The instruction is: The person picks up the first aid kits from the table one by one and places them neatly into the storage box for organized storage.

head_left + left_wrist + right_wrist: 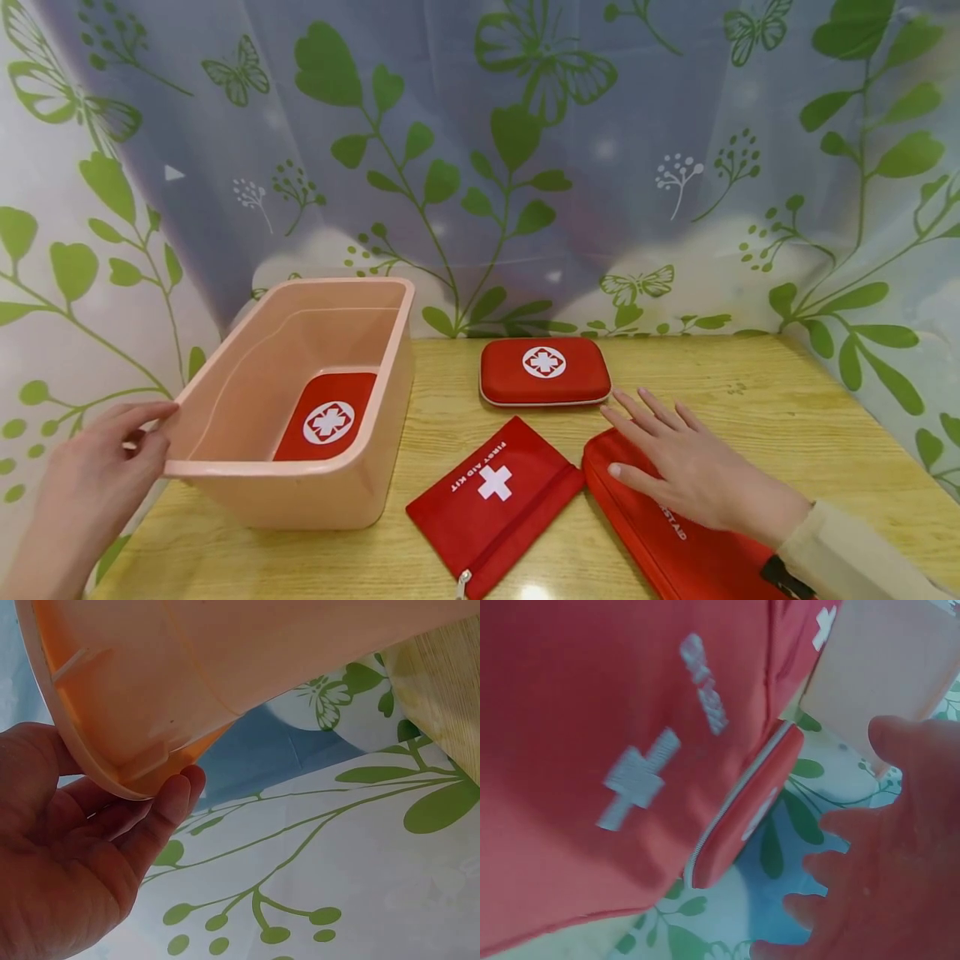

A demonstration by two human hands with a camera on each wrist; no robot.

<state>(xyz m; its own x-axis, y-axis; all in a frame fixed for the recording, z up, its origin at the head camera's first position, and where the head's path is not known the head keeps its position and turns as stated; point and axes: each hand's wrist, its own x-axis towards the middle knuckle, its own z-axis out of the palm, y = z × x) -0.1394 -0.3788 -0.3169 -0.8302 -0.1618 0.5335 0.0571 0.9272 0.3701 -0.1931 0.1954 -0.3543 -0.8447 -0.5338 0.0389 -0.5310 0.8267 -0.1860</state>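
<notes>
A pink plastic bin (pixel 315 496) stands at the table's left, and a red case with a white cross emblem (pixel 296 437) lies inside it. My left hand (pixel 105 467) pinches the bin's near left corner by the rim; the left wrist view shows fingers and thumb of that hand (pixel 82 847) curled about the rim. Fingers spread, my right hand (pixel 686 471) hovers over a red first aid bag (pixel 660 567), partly covering its lettering. The right wrist view shows the bag's white cross and that hand (pixel 900 855) holding nothing.
A flat red zip pouch (pixel 472 517) marked FIRST AID KIT lies between bin and bag. Behind it sits a red zipped case (pixel 502 367) with a round cross emblem. A curtain printed with leaves and butterflies (pixel 637 167) hangs along the wooden table's (pixel 750 392) far side.
</notes>
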